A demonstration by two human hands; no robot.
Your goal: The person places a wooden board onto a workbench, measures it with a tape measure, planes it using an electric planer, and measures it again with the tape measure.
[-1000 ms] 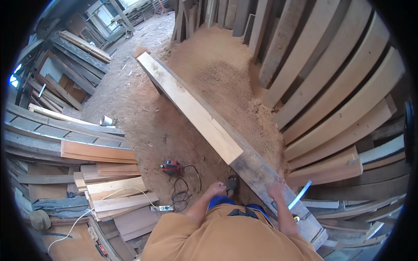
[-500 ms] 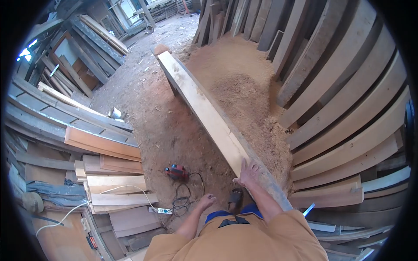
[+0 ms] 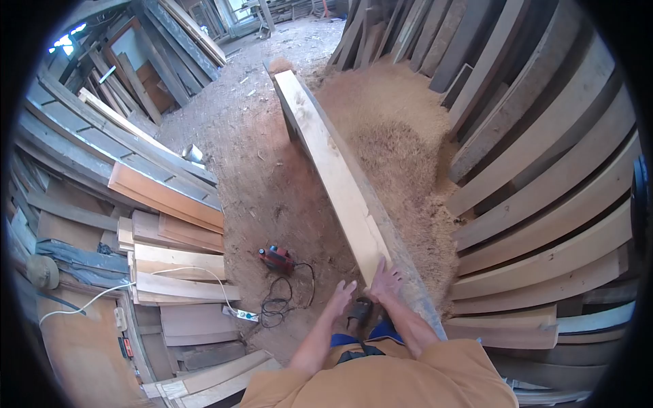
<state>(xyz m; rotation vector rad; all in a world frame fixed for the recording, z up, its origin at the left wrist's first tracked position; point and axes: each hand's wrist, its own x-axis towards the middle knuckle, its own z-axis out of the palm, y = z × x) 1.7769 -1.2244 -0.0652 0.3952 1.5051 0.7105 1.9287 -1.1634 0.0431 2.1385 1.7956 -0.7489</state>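
Note:
A long pale plank (image 3: 333, 173) lies along a narrow grey bench beam (image 3: 391, 231), running away from me. My right hand (image 3: 386, 282) is at the plank's near end, fingers spread and touching it, the thumb out to the left. Just left of that end, my left hand (image 3: 342, 294) is raised with fingers stretched out and nothing in it. A gap shows between this hand and the plank. On the ground to the left sits a red power tool (image 3: 277, 259) with a dark cord (image 3: 277, 307).
Sawdust (image 3: 401, 146) covers the ground right of the bench. Tall boards (image 3: 537, 217) lean along the right side. Stacked boards (image 3: 180, 262), a white power strip (image 3: 241, 314) and a metal can (image 3: 192, 153) are on the left. My sandalled foot (image 3: 359, 310) is beneath my hands.
My left hand has come up and right toward the plank's near end, its fingers opening out. My right hand has slid back from the plank's top to its end. The view has shifted slightly.

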